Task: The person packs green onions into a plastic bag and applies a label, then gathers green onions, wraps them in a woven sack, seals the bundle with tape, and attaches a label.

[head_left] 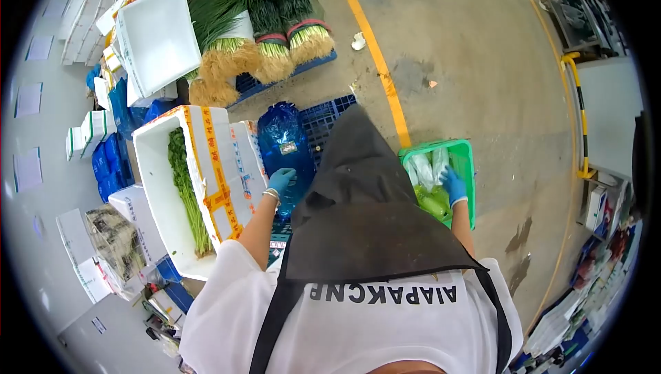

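Note:
My left hand (282,180), in a blue glove, is at the near part of a shiny blue plastic bag (281,133), its fingers slightly apart and not visibly gripping it. On the right, my right hand (452,185), also gloved in blue, reaches into a green crate (472,181). Its fingers are closed at the edge of a clear plastic bag (439,162). Bright green produce in clear plastic (432,202) lies in the same crate, close to my right hand.
A tilted white foam box (155,188) with leafy greens (184,188) stands left. Ahead, bundled green stalks (272,30) rest on a blue pallet (296,70). An empty white foam box (158,37) is at upper left. A yellow line (375,50) crosses the floor.

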Demonstrator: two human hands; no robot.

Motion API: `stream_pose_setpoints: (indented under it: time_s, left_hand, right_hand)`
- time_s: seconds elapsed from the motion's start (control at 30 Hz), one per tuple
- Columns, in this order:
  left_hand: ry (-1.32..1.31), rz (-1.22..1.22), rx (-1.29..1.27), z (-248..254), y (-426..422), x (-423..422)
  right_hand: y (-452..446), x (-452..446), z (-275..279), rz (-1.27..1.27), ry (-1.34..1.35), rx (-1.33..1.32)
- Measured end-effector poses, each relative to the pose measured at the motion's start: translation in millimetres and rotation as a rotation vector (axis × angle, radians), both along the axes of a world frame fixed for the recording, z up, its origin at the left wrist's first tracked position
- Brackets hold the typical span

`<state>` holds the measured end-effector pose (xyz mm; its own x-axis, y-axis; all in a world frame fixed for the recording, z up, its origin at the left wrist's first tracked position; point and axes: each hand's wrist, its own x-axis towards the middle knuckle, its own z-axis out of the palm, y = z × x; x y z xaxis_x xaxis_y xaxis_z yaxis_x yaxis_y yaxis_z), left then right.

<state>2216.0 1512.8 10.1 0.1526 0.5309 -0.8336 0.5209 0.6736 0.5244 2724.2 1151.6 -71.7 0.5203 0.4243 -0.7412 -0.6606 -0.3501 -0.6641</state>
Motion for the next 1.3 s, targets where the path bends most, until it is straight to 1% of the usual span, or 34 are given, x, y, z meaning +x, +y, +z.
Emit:
stream_pose_setpoints:
  time_s: [0.07, 0.1, 0.13, 0.17, 0.2, 0.23, 0.27, 0.33, 0.4, 0.43, 0.53, 0.57, 0.6, 0.63, 0.67, 0.7, 0.73, 0.8, 0.83, 0.93, 0.97, 1.0, 1.03, 1.07, 1.1, 1.13, 1.17, 1.2, 1.23, 1.27, 1.3]
  left_hand:
    - [0.054, 0.067, -0.113, 7.5, 10.0, 10.6]
    - [0.078, 0.095, -0.169, 6.1, 17.4, 19.8]
    - [0.048, 0.089, -0.192, -16.8, 25.7, 19.6]
    - [0.016, 0.081, -0.215, -58.4, 33.0, 10.1]
    - [-0.016, 0.073, -0.234, -83.1, 42.4, 10.5]
    - [-0.03, 0.091, -0.289, -87.9, 54.2, 24.4]
    - [-0.011, 0.053, -0.332, -93.9, 71.6, 40.7]
    - [0.088, 0.066, -0.255, -100.8, 104.5, 81.7]
    - [0.025, -0.032, -0.207, -128.1, 148.6, 117.6]
    - [0.004, 0.114, -0.256, -133.9, 170.7, 144.6]
    - [-0.092, 0.176, -0.166, -166.9, 247.7, 215.8]
    - [-0.081, 0.262, -0.315, -189.9, 281.6, 232.0]
    - [-0.065, 0.357, -0.48, -213.0, 306.4, 248.1]
    - [-0.138, 0.007, -0.067, -207.8, 324.2, 269.7]
    - [-0.134, 0.03, -0.03, -198.2, 341.6, 287.2]
    - [-0.13, 0.053, 0.008, -186.0, 359.3, 305.9]
    - [-0.081, 0.46, -0.28, -183.0, 386.1, 337.2]
    - [-0.145, 0.377, -0.192, -156.9, 427.0, 376.5]
    - [-0.172, 0.33, -0.157, -145.0, 443.8, 392.0]
    - [-0.247, 0.472, -0.198, -139.7, 492.8, 432.2]
    - [-0.254, 0.508, -0.217, -139.4, 506.2, 442.8]
    - [-0.315, 0.628, -0.243, -159.8, 507.0, 434.4]
    - [-0.38, 0.758, -0.259, -194.3, 498.4, 412.4]
    - [-0.472, 0.896, -0.254, -221.7, 502.8, 415.2]
    - [-0.336, 1.017, -0.297, -201.3, 510.3, 431.5]
    - [-0.419, 0.878, -0.173, -222.8, 488.9, 418.8]
    - [-0.488, 0.74, -0.049, -261.6, 453.0, 396.7]
    - [-0.416, 1.014, -0.261, -237.3, 465.5, 420.6]
    - [-0.312, 1.336, -0.429, -208.9, 479.8, 448.0]
    - [-0.329, 1.36, -0.425, -208.5, 469.3, 452.7]
    - [-0.361, 1.374, -0.413, -213.7, 461.8, 454.5]
  right_hand:
    - [67.3, 8.0, 70.2, -0.021, -0.048, -0.039]
    - [82.2, 13.9, 71.3, 0.027, -0.035, -0.033]
    - [96.1, 22.8, 69.5, 0.072, -0.024, -0.026]
    - [110.8, 30.7, 70.3, 0.116, -0.016, -0.019]
    - [128.1, 35.8, 77.3, 0.138, -0.001, -0.056]
    - [142.5, 44.1, 75.9, 0.101, 0.041, -0.048]
    - [156.2, 54.3, 71.0, 0.064, 0.081, -0.035]
    - [184.0, 88.7, 54.7, 0.056, 0.067, -0.058]
    - [215.6, 137.0, 23.9, -0.012, 0.047, -0.07]
    - [234.7, 165.5, 7.1, -0.043, 0.047, -0.084]
    - [304.9, 254.0, -50.8, -0.178, 0.098, -0.047]
    - [330.5, 285.5, -81.7, -0.2, 0.105, -0.082]
    - [367.6, 317.7, -101.4, -0.129, 0.084, -0.099]
    - [390.6, 336.4, -115.4, -0.054, 0.086, -0.147]
    - [402.5, 337.3, -122.1, 0.018, 0.112, -0.207]
    - [443.0, 339.0, -91.5, 0.131, 0.074, -0.214]
    - [473.3, 345.9, -83.1, 0.21, 0.07, -0.234]
    - [523.3, 361.3, -74.6, 0.365, 0.054, -0.279]
    - [545.6, 366.5, -72.7, 0.346, 0.076, -0.282]
    - [605.7, 402.0, -104.7, 0.455, 0.224, -0.425]
    - [627.5, 416.2, -118.8, 0.522, 0.217, -0.49]
    - [647.1, 426.9, -130.9, 0.6, 0.213, -0.534]
    - [670.2, 440.0, -146.9, 0.688, 0.202, -0.573]
    - [712.9, 467.6, -161.1, 0.787, 0.164, -0.598]
    - [751.9, 480.4, -168.2, 0.862, 0.117, -0.649]
    - [784.5, 492.2, -178.5, 0.908, 0.083, -0.651]
    - [822.5, 503.3, -192.9, 0.96, 0.052, -0.653]
    - [869.1, 516.9, -205.2, 1.014, 0.005, -0.648]
    - [914.3, 520.6, -204.9, 1.052, -0.08, -0.563]
    - [958.5, 516.5, -197.5, 1.085, -0.168, -0.469]
    - [998.2, 510.6, -190.3, 1.126, -0.18, -0.416]
